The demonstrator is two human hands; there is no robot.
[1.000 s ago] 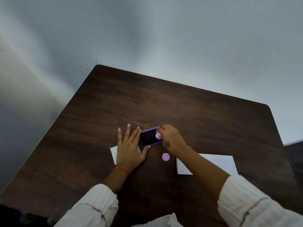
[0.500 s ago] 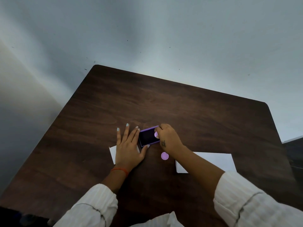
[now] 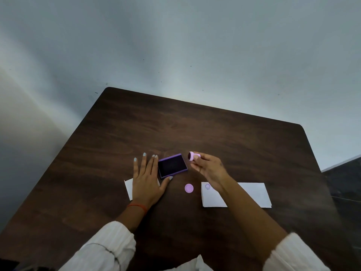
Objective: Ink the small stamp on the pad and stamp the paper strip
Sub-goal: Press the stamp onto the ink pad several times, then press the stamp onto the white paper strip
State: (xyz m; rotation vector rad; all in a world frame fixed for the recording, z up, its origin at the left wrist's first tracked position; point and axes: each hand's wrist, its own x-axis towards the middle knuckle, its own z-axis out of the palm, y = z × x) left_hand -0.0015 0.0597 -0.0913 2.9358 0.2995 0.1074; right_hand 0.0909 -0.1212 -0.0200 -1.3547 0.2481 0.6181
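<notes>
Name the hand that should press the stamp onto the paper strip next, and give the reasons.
The right hand: it already grips the small stamp, lifted off the ink pad, and the paper strip lies beneath its forearm. The left hand lies flat, steadying the pad.

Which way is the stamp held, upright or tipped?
Tipped: the stamp lies sideways in the right hand, its dark face turned left.

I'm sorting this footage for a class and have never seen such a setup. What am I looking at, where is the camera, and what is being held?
There is no machine here: a camera worn on a person's head looks down at their two bare hands over a dark wooden table. The left hand lies flat, beside a purple ink pad. The right hand holds a small pink stamp, lifted and tilted. A round pink cap lies on the table, next to a white paper strip already bearing one faint print.
</notes>
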